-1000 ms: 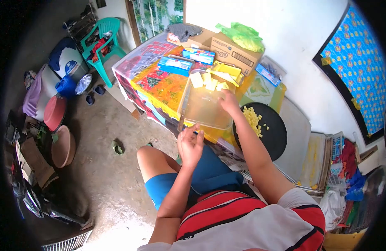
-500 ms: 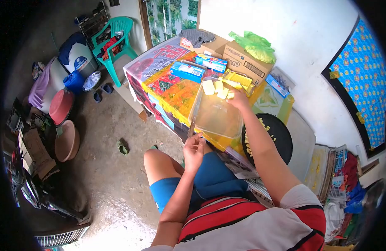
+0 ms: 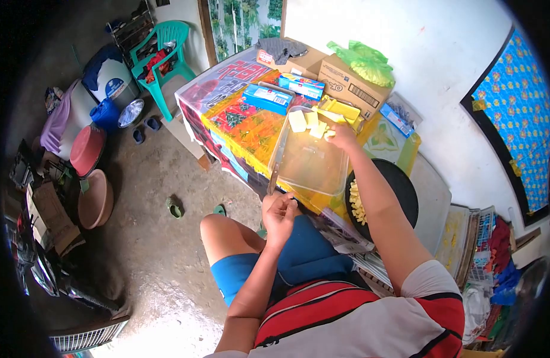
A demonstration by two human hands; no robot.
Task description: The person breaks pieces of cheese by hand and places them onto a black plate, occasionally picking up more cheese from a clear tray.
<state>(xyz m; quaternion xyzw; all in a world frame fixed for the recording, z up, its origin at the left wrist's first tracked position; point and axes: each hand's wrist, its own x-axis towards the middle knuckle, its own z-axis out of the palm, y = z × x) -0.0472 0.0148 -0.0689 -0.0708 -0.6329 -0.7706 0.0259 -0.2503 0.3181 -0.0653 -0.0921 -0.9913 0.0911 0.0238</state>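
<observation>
My right hand [image 3: 344,137] is over the far right corner of a clear plastic container [image 3: 313,170], fingers closed round a small pale-yellow piece of cheese [image 3: 330,135]. Beside it in the container lie several cheese blocks [image 3: 297,121]. My left hand [image 3: 279,219] is above my lap, just below the container's near left corner, with fingers curled in a pinch; a tiny dark spot shows at the fingertips. Close to it, a knife [image 3: 273,181] rests along the container's left rim, its handle towards me. Under my right forearm, a round black pan [image 3: 400,191] holds small yellow cheese pieces [image 3: 356,206].
Blue boxes [image 3: 266,99], a yellow tray [image 3: 341,111] and a cardboard box [image 3: 350,85] topped by a green plastic bag [image 3: 363,62] stand on the table's far side. On the floor to the left are a green chair [image 3: 164,65], basins [image 3: 96,200] and a clog [image 3: 175,206].
My right hand and forearm have shifted slightly right and down, covering some pieces in the pan and uncovering others at its left. My left hand has dropped a little.
</observation>
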